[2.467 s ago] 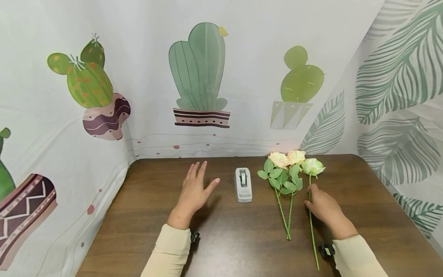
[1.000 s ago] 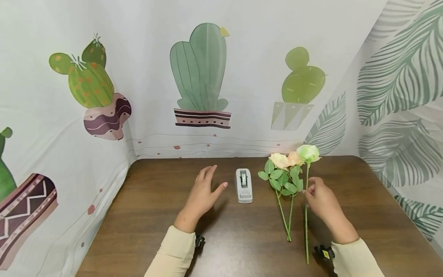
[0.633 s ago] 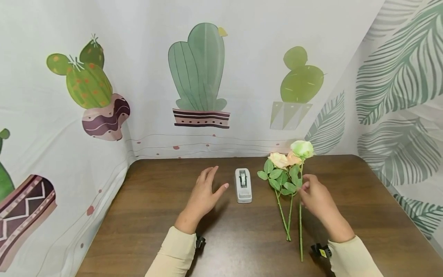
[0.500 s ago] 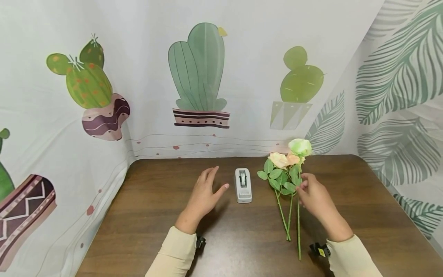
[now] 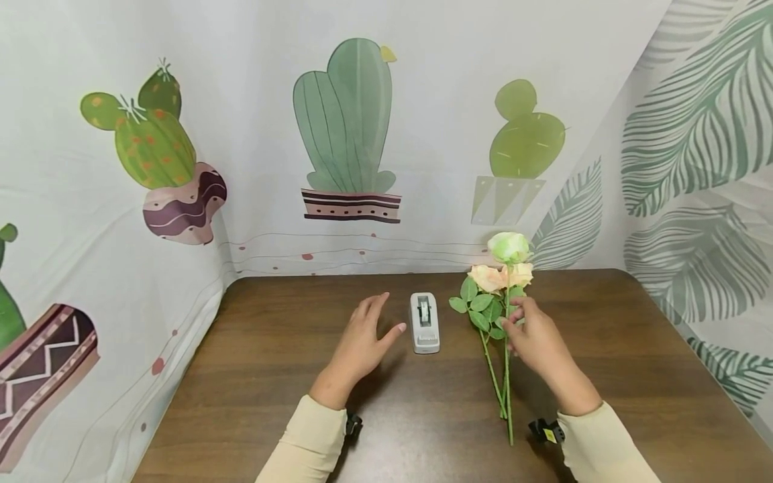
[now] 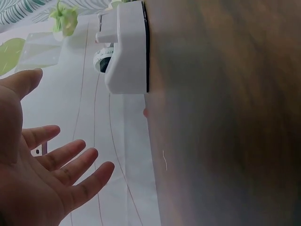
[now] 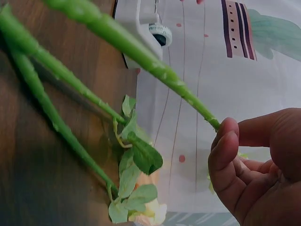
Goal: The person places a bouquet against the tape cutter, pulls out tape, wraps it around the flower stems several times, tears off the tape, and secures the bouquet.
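Note:
My right hand (image 5: 537, 335) pinches the stem of a pale green rose (image 5: 509, 247) between thumb and fingertips. In the right wrist view that stem (image 7: 155, 66) is held up above two other stems. Those belong to two peach roses (image 5: 486, 278) with green leaves (image 5: 481, 310), lying on the table with their lower ends crossed. The green rose overlaps them in the head view. My left hand (image 5: 360, 342) hovers with fingers spread and holds nothing. Just right of it stands a white tape dispenser (image 5: 425, 323) with a roll of tape (image 6: 103, 60).
The brown wooden table (image 5: 272, 376) ends at a white cloth backdrop (image 5: 260, 147) printed with cacti and leaves. Each wrist wears a small black camera (image 5: 546, 431) by its cream sleeve (image 5: 604, 446).
My right hand has picked up the green rose from beside the peach ones and carried it left over them. My left hand has drifted right, closer to the tape dispenser.

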A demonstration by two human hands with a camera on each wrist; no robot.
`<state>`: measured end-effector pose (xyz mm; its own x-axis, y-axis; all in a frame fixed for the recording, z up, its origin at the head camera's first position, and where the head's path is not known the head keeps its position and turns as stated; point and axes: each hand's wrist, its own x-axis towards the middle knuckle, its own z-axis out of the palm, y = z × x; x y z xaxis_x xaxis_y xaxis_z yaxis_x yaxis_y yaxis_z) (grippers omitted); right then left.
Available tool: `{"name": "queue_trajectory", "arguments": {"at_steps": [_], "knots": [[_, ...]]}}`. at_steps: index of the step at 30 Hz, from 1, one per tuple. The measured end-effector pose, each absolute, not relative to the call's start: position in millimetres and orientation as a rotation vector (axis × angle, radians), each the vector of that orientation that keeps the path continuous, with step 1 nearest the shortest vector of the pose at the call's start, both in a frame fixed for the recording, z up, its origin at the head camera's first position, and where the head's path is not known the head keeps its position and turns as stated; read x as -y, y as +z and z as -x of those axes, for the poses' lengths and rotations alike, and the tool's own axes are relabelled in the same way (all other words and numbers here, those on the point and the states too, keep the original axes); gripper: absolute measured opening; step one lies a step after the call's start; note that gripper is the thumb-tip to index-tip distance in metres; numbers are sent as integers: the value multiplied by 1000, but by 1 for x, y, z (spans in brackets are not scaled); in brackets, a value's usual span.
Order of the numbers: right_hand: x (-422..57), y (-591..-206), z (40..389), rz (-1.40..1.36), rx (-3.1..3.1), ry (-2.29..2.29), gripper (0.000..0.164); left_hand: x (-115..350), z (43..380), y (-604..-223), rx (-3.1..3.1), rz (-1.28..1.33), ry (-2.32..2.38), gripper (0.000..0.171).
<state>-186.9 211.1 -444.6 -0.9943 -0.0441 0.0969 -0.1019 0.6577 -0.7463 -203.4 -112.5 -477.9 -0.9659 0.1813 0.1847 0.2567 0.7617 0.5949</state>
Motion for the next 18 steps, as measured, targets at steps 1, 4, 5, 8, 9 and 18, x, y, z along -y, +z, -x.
{"name": "queue_trajectory", "arguments": {"at_steps": [1,4,5,8,9,18], "knots": [[-209,-445,187,-132,2791,1271,47,112,203,-478,2841,357,-984,76],[-205,-445,187,-143,2786,1285,44,110,203,-480,2851,363,-983,76],[-203,-446,188,-143,2785,1294,43,109,203,-480,2852,365,-984,76],[-198,-446,188,-146,2785,1321,42,107,202,-480,2851,375,-994,76],[-197,-446,189,-148,2786,1326,42,107,201,-480,2850,380,-998,76],[-179,-445,192,-187,2776,1402,40,102,198,-482,2839,426,-1006,73]]}}
